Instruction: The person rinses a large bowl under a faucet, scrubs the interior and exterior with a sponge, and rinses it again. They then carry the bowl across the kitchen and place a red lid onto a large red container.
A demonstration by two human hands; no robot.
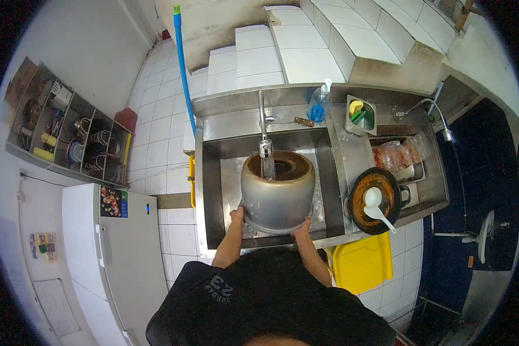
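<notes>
Pot (278, 205) silver-grey, brown on top. Pan (388, 193) black, smeared orange-brown; ladle (375, 210) white. Pole (183, 63) blue, tip (176, 9) green; fridge (128, 248) white.

Passable left of the pot (278, 205), between it and the basin wall (211, 193); passable at right too, more narrowly. Blocked above by the faucet (264, 147) and falling water (267, 168). Obstructed on the right-hand surface (347, 161) by the black pan (360, 185) and white ladle (377, 211).

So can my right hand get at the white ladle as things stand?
Probably yes, though your right hand is holding the grey pot and would have to let go first. The white ladle lies on the black pan on that same side, its handle uncovered.
</notes>
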